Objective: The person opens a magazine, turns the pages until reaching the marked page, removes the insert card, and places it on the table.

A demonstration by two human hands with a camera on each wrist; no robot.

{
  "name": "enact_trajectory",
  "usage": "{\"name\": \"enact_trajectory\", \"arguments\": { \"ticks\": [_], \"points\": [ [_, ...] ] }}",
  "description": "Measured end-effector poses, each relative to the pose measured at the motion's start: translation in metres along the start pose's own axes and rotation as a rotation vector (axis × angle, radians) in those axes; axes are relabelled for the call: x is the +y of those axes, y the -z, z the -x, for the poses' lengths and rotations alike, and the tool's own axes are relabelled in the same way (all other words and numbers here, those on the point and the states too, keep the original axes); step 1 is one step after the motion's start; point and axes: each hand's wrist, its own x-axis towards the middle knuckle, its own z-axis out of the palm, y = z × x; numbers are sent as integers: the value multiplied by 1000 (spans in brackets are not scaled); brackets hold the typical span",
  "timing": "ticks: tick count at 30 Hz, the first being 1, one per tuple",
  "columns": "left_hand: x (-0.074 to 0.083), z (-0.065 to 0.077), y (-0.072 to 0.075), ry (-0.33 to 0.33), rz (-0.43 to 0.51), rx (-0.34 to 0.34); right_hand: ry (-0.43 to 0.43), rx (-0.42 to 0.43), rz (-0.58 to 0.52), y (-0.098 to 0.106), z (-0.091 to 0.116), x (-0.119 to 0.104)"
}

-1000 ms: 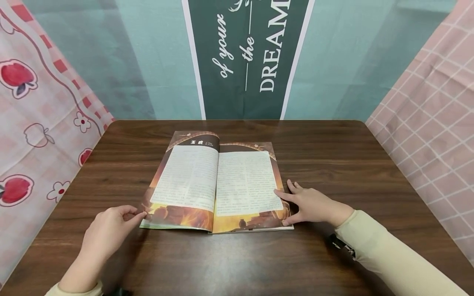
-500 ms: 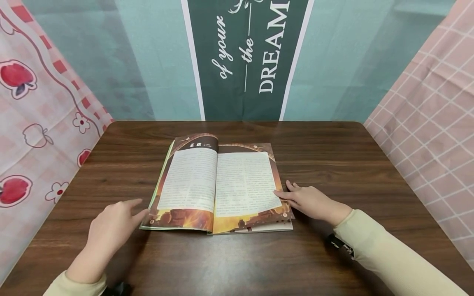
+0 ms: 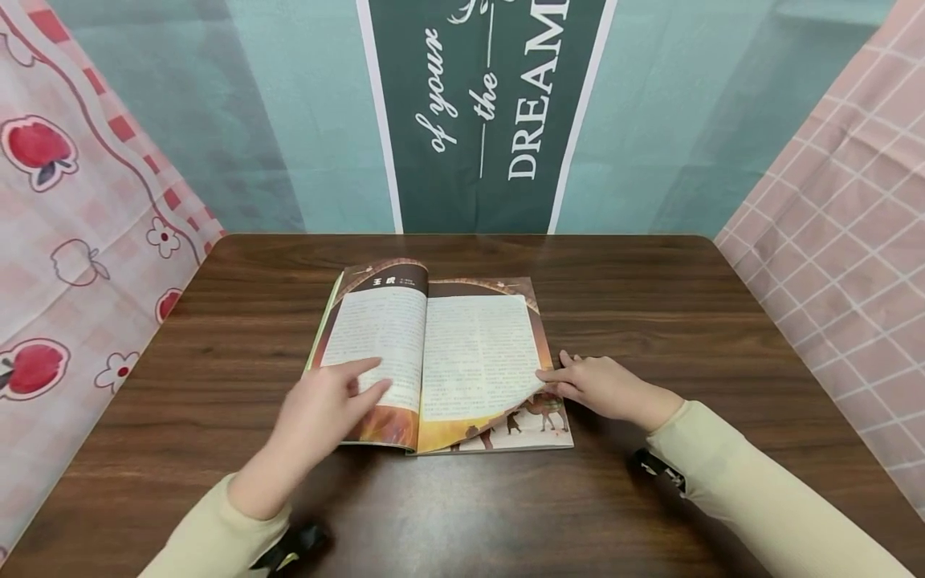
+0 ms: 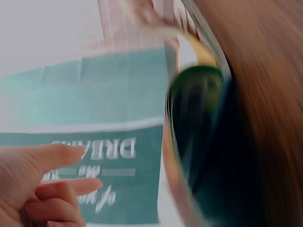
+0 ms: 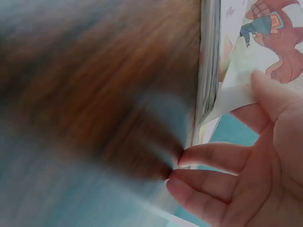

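Observation:
A magazine (image 3: 473, 345) lies spread on the table, its pages covered in small print with orange-brown borders. At the right page's outer edge, my right hand (image 3: 603, 387) pinches that page between thumb and index finger. The page's lower right corner is lifted and curled, baring a camel picture (image 3: 545, 409) on the sheet beneath. In the right wrist view, the thumb presses the page (image 5: 236, 94) while other fingers rest by the magazine's edge. My left hand (image 3: 318, 409) hovers over the left page, thumb and index finger extended and apart, holding nothing; it hides that page's lower left part.
The dark wooden table (image 3: 650, 305) extends around the magazine. A teal cloth with a lettered green banner (image 3: 477, 120) hangs behind it. Patterned pink cloths hang at the left (image 3: 79, 265) and right (image 3: 845, 241). A black device (image 3: 661, 470) is strapped under the right wrist.
My left hand has let go of the magazine's lower left edge and moved right over the left page. My right hand has lifted the right page's lower corner, uncovering the picture below.

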Motion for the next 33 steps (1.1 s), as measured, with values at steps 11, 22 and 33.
{"name": "enact_trajectory", "arguments": {
  "ticks": [11, 22, 33],
  "points": [
    [73, -48, -65, -187, 190, -180, -41, 32, -47, 0, -4, -1],
    [108, -67, -102, -199, 169, -304, -94, 6, -18, 1, -6, -4],
    [103, -71, -105, -175, 162, -207, -153, -14, -146, 1, 3, 2]
  ]
}}
